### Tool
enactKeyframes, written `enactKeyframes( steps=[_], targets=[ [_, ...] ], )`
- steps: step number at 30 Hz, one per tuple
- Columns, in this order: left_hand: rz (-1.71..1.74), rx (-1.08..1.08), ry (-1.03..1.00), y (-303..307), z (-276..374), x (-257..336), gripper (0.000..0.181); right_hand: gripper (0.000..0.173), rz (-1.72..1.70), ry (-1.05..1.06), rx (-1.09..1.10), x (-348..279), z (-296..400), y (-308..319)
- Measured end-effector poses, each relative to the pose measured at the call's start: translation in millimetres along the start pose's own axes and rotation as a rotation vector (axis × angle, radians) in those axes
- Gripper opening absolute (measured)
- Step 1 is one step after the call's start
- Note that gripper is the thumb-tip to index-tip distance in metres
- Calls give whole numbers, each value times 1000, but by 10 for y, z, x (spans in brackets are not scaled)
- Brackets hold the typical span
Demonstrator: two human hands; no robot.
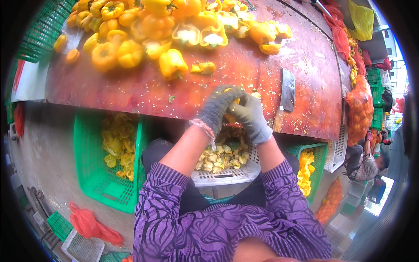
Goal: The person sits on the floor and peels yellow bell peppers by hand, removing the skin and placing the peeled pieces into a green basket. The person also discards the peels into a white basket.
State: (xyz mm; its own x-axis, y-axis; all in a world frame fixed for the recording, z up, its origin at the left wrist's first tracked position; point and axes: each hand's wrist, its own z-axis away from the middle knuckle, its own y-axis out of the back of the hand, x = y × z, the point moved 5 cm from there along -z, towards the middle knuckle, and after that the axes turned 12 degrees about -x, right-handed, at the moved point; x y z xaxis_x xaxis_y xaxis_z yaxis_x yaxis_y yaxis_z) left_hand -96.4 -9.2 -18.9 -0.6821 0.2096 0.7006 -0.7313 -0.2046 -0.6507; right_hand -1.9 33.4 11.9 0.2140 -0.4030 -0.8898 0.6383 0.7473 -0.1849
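Note:
My gloved left hand [216, 106] and gloved right hand [251, 116] meet at the table's near edge. Between them is a piece of yellow bell pepper [230, 118], mostly hidden by the fingers. A cleaver [288, 90] with a wooden handle lies flat to the right of my right hand. Beyond my hands, yellow bell peppers [157, 26], some whole and some cut open, are heaped on the red table [131, 88]. Below my wrists, a white plastic crate [226, 178] holds cut pepper cores [222, 157].
Left of my legs stands a green crate [81, 157] with yellow pepper pieces; another green crate [319, 173] with pieces is at right. A red mesh sack [360, 108] of produce rests past the table's right end. A person [365, 167] sits farther right. Seeds litter the tabletop.

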Motion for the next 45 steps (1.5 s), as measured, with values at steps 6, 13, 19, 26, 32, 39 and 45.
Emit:
enactKeyframes(
  steps=[6, 13, 19, 26, 32, 39, 45],
  targets=[
    [-74, -40, 119, -48, 51, -74, 21, 38, -170, -92, -205, 32, 373, -68],
    [-380, 113, 102, 115, -21, -183, 22, 29, -23, -129, 27, 282, 393, -79],
    [-1056, 76, -96, 29, 106, -82, 27, 25, 409, 20, 56, 307, 427, -75],
    [-1196, 57, -239, -35, 268, 133, 31, 24, 465, -126, 48, 203, 368, -222],
    [-1011, 48, -104, 119, 322, 352, 28, 36, 1289, -416, -198, 371, 382, -15],
    [705, -22, -31, 311, 277, 386, 42, 44, 1557, 394, 274, -735, -916, -19],
    [851, -138, -169, 415, 257, 584, 57, 44, 1781, -87, 305, -699, -1938, 68]
  ],
)
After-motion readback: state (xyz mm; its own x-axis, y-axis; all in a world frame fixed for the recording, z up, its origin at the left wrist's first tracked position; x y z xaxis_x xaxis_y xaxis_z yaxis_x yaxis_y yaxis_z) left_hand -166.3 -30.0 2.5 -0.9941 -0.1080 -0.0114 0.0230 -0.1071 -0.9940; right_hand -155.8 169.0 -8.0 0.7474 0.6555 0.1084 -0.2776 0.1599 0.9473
